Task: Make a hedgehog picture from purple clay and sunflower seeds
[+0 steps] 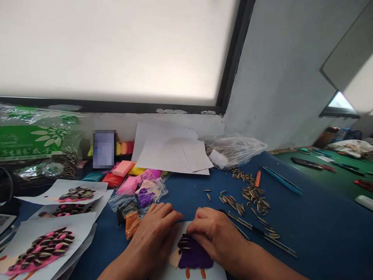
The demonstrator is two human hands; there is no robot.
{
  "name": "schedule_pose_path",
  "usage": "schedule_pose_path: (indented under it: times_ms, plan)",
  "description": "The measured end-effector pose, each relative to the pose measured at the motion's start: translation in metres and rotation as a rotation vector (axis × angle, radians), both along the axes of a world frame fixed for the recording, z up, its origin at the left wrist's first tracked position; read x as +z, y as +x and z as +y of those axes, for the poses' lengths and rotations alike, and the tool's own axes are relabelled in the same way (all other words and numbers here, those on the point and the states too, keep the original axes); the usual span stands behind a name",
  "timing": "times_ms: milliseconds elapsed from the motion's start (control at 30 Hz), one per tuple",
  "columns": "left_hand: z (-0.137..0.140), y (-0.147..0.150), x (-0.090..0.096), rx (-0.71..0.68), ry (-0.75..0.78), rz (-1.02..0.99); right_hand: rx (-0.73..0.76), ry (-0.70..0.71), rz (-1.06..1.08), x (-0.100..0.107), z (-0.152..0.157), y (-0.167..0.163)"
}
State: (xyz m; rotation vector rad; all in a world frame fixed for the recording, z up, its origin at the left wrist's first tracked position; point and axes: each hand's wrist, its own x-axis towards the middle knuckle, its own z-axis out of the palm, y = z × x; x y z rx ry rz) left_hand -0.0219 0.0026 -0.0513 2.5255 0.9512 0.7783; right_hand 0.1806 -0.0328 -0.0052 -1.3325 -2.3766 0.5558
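A sheet of white paper (175, 272) lies in front of me on the table. On it is a hedgehog-like figure of flattened purple clay (198, 254) with a peach face and orange feet. Several striped sunflower seeds (184, 242) sit on the purple clay near the face. My right hand (217, 233) bends over the clay's top edge, thumb and fingers pinched together; whatever they hold is hidden. Resting along the paper's left edge, my left hand (159, 237) has its fingers stretched out and curved, holding nothing I can see.
Loose sunflower seeds (256, 196) are scattered to the right, near a craft knife (259, 233), an orange crayon-like stick (258, 179) and blue pens (282, 181). Clay packets (125, 182) lie left, beside finished seed pictures (46, 249). Paper sheets (171, 155) and a green seed bag (35, 140) stand behind.
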Motion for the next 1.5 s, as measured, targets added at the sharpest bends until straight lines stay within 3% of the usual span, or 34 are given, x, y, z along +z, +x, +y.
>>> schedule_pose_path:
  times_ms: [833,1033,1333,1500]
  plan:
    - [0.0,0.0,-0.001,-0.009,0.015,-0.015,0.072,0.035,-0.216,-0.003,0.003,-0.003]
    - [0.0,0.0,-0.002,-0.009,0.019,-0.033,0.076,0.112,-0.237,-0.007,0.002,-0.001]
    - [-0.001,-0.002,-0.003,-0.006,0.021,-0.02,-0.02,0.055,-0.223,0.019,0.001,0.008]
    - [0.0,-0.001,-0.002,-0.01,0.039,-0.011,-0.239,0.088,-0.282,0.026,0.013,0.025]
